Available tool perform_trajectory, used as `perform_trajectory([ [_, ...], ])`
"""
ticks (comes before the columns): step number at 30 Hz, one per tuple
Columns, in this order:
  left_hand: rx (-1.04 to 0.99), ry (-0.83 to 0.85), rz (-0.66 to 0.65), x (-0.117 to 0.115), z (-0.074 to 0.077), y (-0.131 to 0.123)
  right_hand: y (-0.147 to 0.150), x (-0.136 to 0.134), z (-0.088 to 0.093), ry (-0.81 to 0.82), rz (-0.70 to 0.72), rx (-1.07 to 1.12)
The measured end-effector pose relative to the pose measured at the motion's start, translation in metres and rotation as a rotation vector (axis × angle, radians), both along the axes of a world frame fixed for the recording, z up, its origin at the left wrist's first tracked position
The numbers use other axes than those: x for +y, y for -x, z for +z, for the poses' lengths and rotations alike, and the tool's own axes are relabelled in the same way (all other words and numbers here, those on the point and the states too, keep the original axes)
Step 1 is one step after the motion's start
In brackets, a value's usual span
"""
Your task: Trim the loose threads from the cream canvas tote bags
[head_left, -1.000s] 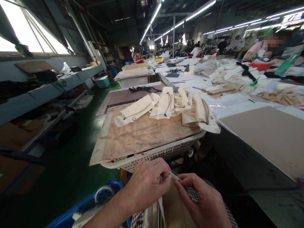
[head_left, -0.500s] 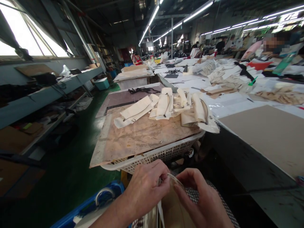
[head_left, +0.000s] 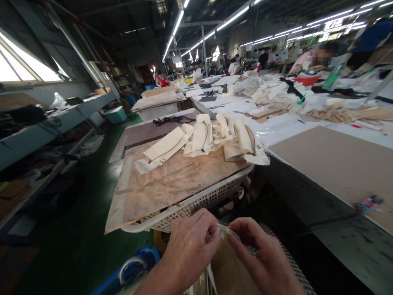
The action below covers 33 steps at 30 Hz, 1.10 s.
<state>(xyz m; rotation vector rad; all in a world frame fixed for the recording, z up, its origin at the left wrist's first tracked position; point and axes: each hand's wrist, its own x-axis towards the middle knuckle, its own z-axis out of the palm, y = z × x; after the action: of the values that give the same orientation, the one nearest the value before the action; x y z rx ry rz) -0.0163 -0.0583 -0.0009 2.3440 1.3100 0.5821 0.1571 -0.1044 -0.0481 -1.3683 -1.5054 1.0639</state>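
Head view, left edge: daylight is coming through a window [head_left: 14,61] above a long bench [head_left: 55,119]. A teal box [head_left: 115,115] is standing on the green floor [head_left: 82,213] near the bench's far end. Low down, a blue bin [head_left: 150,258] is sitting to the left of your hands, a pale curved handle [head_left: 123,269] showing in it. Ahead of you, a worn board [head_left: 166,180] is resting across a white slatted basket [head_left: 184,211]; cream fabric pieces [head_left: 202,135] are lying along the board's far side. Nearer, your left hand [head_left: 192,239] is pinching the edge of a beige piece [head_left: 229,270] between thumb and curled fingers; something small and dark is showing in that grip, too hidden to name. The beige piece is hanging below both hands, a pale strip [head_left: 211,278] dangling at its left. Your right hand [head_left: 267,254], just beside the left, is holding the same edge between thumb and fingertips. Checked cloth [head_left: 295,262] is showing past it. Farther right, a brown sheet [head_left: 337,159] is covering part of a white-topped table [head_left: 281,128]; beyond, a person in pink [head_left: 302,59] is leaning near a green bottle [head_left: 333,78].
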Motion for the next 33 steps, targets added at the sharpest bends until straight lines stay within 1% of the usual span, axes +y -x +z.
perform_trajectory([
  [3,0.017,0.005,0.000,-0.001,0.000,-0.003,-0.001,0.002,0.000,-0.006,0.009,-0.018],
  [8,0.032,0.005,-0.012,-0.001,0.000,-0.005,-0.002,0.009,0.000,-0.124,0.076,-0.103],
  [13,0.012,0.011,-0.005,0.000,0.000,-0.003,-0.001,0.014,0.002,-0.153,0.091,-0.136],
  [15,-0.007,0.022,0.006,-0.001,0.001,-0.002,0.000,0.015,0.002,-0.140,0.093,-0.134],
  [19,-0.056,0.051,0.028,-0.002,0.002,0.000,0.001,0.015,0.002,-0.055,0.046,-0.115],
  [21,-0.075,0.065,0.038,-0.002,0.001,0.002,0.002,0.015,0.001,-0.031,0.048,-0.114],
  [27,-0.190,0.173,0.144,-0.005,-0.004,0.004,0.001,0.015,-0.002,-0.045,0.056,-0.092],
  [30,-0.210,0.202,0.134,-0.005,-0.002,0.004,0.001,0.016,-0.006,-0.052,0.065,-0.088],
  [33,-0.153,0.222,0.120,-0.005,0.002,0.004,0.002,0.016,-0.007,-0.054,0.065,-0.085],
])
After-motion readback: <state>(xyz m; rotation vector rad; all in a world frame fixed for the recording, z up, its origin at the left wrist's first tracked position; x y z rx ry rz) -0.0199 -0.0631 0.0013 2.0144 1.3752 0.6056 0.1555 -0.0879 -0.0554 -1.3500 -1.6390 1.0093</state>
